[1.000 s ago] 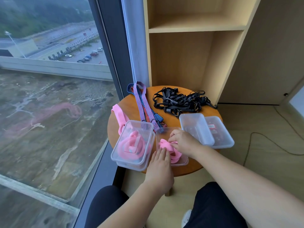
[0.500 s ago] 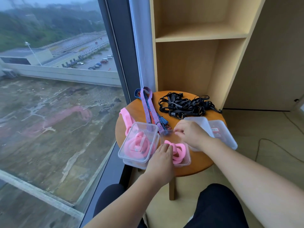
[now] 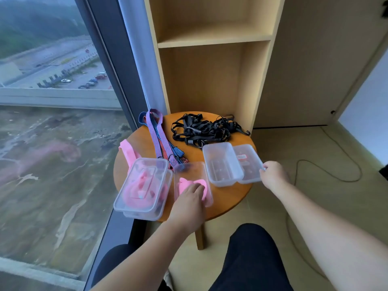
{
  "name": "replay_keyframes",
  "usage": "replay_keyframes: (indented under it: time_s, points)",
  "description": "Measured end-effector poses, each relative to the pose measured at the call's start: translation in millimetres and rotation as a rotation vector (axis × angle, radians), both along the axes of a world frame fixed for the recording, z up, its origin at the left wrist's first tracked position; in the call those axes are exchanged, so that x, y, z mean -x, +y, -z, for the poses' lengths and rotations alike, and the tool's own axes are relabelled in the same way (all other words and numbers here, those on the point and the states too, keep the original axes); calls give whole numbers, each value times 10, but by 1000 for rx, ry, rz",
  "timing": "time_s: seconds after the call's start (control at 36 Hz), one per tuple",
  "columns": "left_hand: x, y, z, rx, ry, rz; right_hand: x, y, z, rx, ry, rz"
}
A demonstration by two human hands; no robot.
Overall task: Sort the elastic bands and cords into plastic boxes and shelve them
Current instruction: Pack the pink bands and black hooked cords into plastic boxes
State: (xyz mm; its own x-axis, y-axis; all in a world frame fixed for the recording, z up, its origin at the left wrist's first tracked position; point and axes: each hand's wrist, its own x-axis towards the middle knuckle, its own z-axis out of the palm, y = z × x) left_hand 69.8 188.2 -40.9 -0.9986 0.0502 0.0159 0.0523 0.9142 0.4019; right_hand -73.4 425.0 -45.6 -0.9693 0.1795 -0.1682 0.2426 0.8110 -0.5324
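Since a second ago: right hand (image 3: pixel 273 175) has left the open box (image 3: pixel 190 168) and swung out to the right. It now sits at the right edge of the lid (image 3: pixel 248 164). Grip narrow, fingertips curled onto the rim, pinching it. Left hand (image 3: pixel 189 204) has slid forward from the box's near edge into the box. Its grip is wide, fingers flat, pressing the pink band (image 3: pixel 182 185) coiled inside. Head has lifted: more shelf (image 3: pixel 212 39) in view.

Layout: open box at mid-front of the table (image 3: pixel 226 198), under the left hand. Just left of it, the shut box (image 3: pixel 144 185), pink bands showing through. To its right the spare box (image 3: pixel 222 164), lying partly over the lid. Right hand is well apart from the pink band, with the spare box between them. Back of table: black cords (image 3: pixel 205 129) in a tangle. Striped bands (image 3: pixel 159 139) run from the back edge to the open box's far rim. Loose pink band (image 3: pixel 129 151) lies at the left edge, partly under the shut box.
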Motion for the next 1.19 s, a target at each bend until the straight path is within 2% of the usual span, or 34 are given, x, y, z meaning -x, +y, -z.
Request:
replay_keyframes:
  time_s: [0.25, 0.47, 1.03, 1.19]
  points:
    - [556, 347, -81, 33, 23, 56, 301, 123, 168, -41, -37, 41]
    - [820, 462, -60, 19, 14, 57, 530, 141, 305, 6, -111, 85]
    - [910, 461, 13, -13, 46, 38, 723, 90, 413, 167, -118, 265]
    - [909, 448, 20, -12, 49, 29, 746, 81, 401, 182, -131, 227]
